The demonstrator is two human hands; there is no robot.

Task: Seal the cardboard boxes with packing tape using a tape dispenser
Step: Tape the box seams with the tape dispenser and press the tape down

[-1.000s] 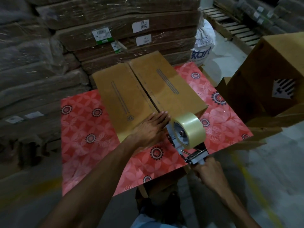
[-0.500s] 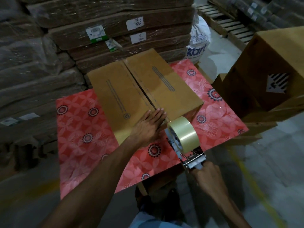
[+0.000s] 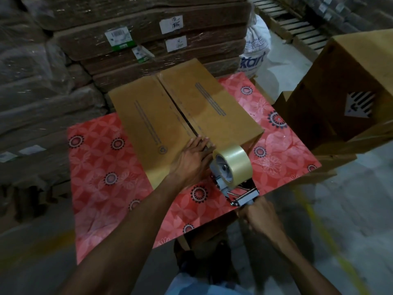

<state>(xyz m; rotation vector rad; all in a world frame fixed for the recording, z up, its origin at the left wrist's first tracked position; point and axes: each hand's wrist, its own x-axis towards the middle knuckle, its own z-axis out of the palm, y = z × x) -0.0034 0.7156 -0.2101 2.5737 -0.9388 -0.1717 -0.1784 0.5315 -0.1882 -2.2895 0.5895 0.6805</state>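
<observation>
1 dispenser (image 3: 230, 174) prob. at box (image 3: 161, 124) edge

Lighting dim. Shrink-wrapped cardboard bundles (image 3: 148, 50) are stacked high along the rear and left, several bearing white labels (image 3: 174, 24). Table covered by a red floral cloth (image 3: 102, 167). Grey concrete floor (image 3: 350, 209) with a yellow line (image 3: 312, 211) at right. Wooden pallets (image 3: 297, 24) upper right; white printed sack (image 3: 255, 50) beside the stacks.

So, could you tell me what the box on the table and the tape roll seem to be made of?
The brown rectangular box looks like matte cardboard: dull, folded flaps. The pale translucent tape roll looks like glossy plastic film, given its sheen.
</observation>
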